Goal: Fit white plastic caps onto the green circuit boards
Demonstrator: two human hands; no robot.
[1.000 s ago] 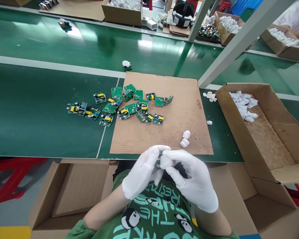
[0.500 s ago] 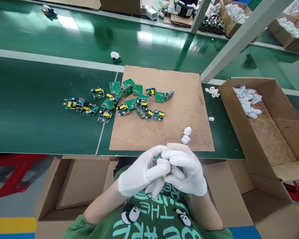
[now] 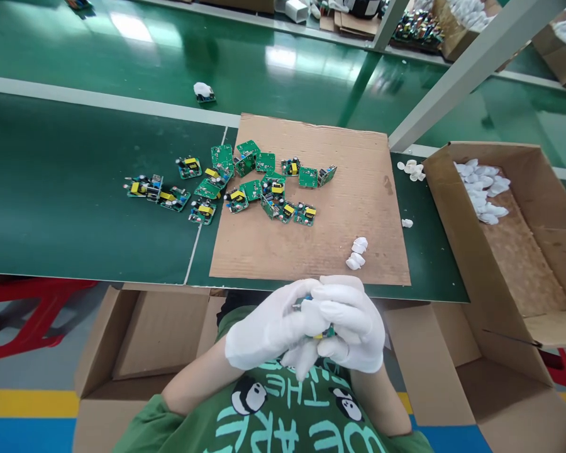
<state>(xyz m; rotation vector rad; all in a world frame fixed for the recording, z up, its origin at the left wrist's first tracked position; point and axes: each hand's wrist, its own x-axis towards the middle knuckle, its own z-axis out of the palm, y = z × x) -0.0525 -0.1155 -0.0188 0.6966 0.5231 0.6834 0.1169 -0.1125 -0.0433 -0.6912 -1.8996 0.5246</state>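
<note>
Both of my hands wear white gloves and meet in front of my chest, just below the table edge. My left hand [image 3: 280, 324] is closed around a small circuit board [image 3: 329, 331], of which only a green and yellow bit shows between the fingers. From the other side my right hand [image 3: 351, 321] wraps its fingers over the same board. Most of the board is hidden by the gloves. Just beyond the hands, small white pieces [image 3: 357, 253] lie on the cardboard sheet [image 3: 353, 189]. Several circuit boards [image 3: 305, 214] with yellow-wrapped parts are scattered farther left.
To the right stands an open carton [image 3: 519, 251] holding white pieces [image 3: 483, 189]. A board with a white cover [image 3: 204, 92] rests on the green conveyor [image 3: 236, 56] behind. A slanted metal post [image 3: 457, 75] rises at the back right. Below the table are open cartons [image 3: 160, 333].
The covered board on the conveyor has shifted left. My right hand's fingers have closed further over the board in my hands. The whole view has tilted slightly.
</note>
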